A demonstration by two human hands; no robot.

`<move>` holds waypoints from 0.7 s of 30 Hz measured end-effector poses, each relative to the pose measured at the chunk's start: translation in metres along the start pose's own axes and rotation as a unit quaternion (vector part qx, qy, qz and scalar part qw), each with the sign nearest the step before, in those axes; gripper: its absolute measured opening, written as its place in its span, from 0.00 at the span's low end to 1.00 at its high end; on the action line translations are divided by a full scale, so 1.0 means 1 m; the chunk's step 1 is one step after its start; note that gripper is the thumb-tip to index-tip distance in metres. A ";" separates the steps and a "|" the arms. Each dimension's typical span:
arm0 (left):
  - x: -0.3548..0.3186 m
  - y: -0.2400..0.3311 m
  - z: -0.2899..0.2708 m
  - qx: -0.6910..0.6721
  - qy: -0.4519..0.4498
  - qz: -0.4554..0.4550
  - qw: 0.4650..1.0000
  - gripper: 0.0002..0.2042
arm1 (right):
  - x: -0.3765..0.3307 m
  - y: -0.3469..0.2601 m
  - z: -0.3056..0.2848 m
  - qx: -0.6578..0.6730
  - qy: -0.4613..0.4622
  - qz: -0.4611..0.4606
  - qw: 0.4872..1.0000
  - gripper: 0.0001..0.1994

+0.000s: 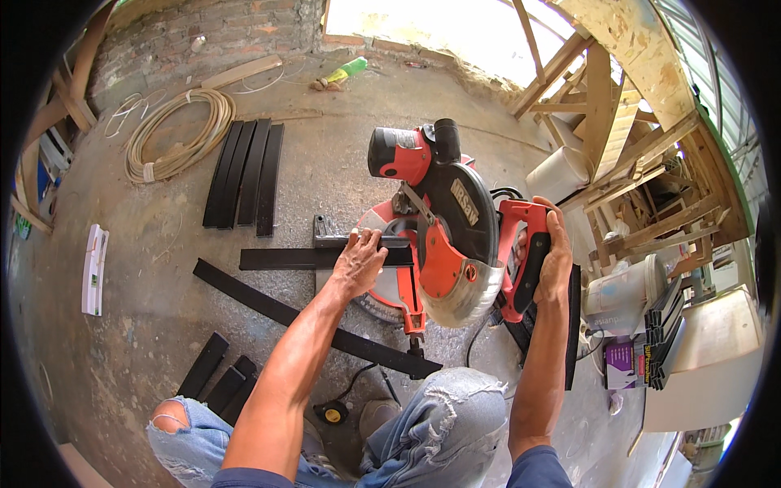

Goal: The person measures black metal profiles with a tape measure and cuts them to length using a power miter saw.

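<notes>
A person's left hand (358,262) is pressing flat on a black strip (301,259) lying across the mitre saw (435,236); the right hand (553,252) is gripping the saw's handle. Fingers so near the blade are risking a cut.

Inventory of items on the workshop floor.
One mitre saw (439,236); four black strips side by side (244,173); three short black offcuts (221,378); one cable coil (175,134); two white buckets (622,293).
</notes>
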State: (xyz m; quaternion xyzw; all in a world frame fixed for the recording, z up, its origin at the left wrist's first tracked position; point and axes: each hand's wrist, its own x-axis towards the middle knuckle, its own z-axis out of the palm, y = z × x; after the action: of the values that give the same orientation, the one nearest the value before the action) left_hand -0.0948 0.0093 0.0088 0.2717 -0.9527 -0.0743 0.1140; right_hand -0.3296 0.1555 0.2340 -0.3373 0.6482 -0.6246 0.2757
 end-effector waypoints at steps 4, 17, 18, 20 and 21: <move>0.001 0.000 0.005 -0.001 0.008 -0.007 1.000 0.17 | 0.000 0.002 -0.001 -0.004 0.000 -0.003 1.000 0.22; 0.003 0.003 0.007 0.000 -0.003 -0.019 1.000 0.18 | -0.020 0.017 -0.001 0.001 0.012 -0.046 0.999 0.23; 0.003 0.003 0.007 0.000 -0.003 -0.018 1.000 0.18 | -0.020 0.017 -0.001 0.001 0.012 -0.046 0.999 0.23; 0.003 0.004 0.007 0.004 -0.004 -0.019 1.000 0.17 | -0.019 0.019 -0.001 0.013 0.011 -0.044 0.999 0.24; 0.003 0.004 0.007 0.004 -0.004 -0.019 1.000 0.17 | -0.020 0.019 -0.001 0.014 0.011 -0.044 0.999 0.24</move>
State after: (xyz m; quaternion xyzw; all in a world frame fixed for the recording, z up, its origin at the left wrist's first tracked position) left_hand -0.1008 0.0112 0.0037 0.2902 -0.9481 -0.0737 0.1074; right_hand -0.3201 0.1714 0.2138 -0.3547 0.6272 -0.6486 0.2454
